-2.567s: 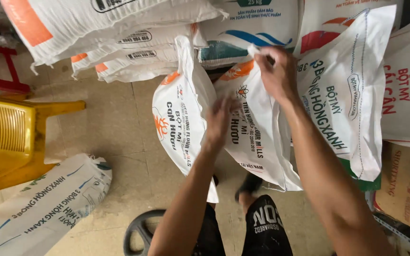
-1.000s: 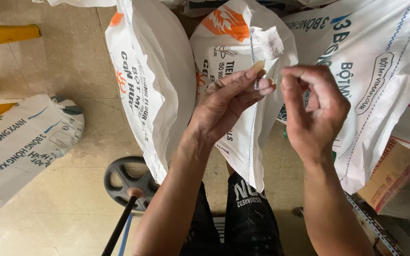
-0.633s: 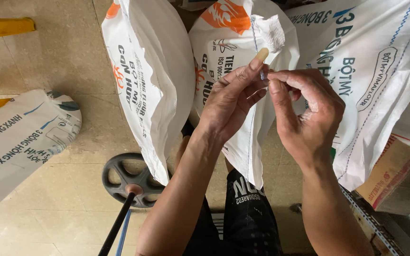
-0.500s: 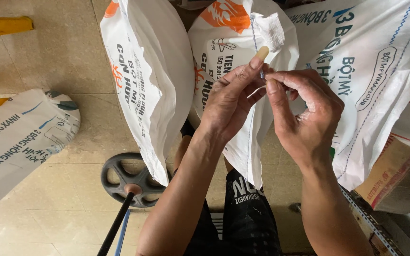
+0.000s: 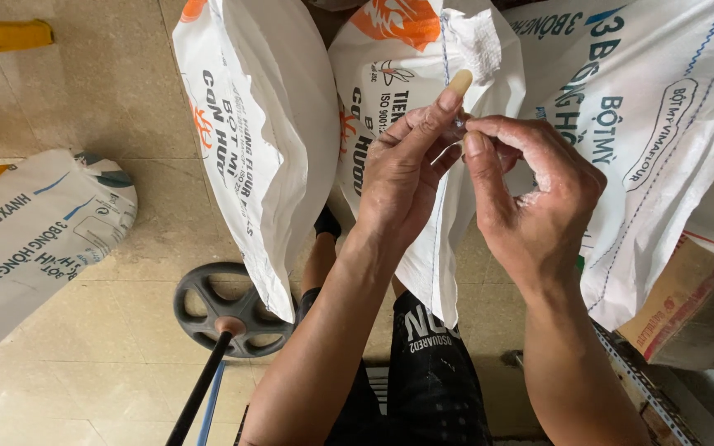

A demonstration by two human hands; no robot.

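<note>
My left hand [image 5: 406, 177] and my right hand [image 5: 539, 206] meet fingertip to fingertip in front of a white woven sack [image 5: 398, 74] with orange and blue print. Both pinch a thin white thread [image 5: 444, 151] that runs between the fingers; the left index finger points up with a long nail. White powder dusts the right hand. The sack stands upright behind the hands, its top crumpled. A second white sack [image 5: 266, 140] hangs open just left of it, and a third, larger one [image 5: 646, 140] leans at the right.
Another printed sack [image 5: 35, 231] lies flat on the tiled floor at the left. A black spoked wheel [image 5: 225, 310] on a dark rod stands by my knees. A yellow stool [image 5: 2, 37] is at the top left, and a cardboard box [image 5: 687, 306] at the right.
Both hands have left the sack's top and come together in front of it. Over the last second the right fingertips closed onto the left fingertips.
</note>
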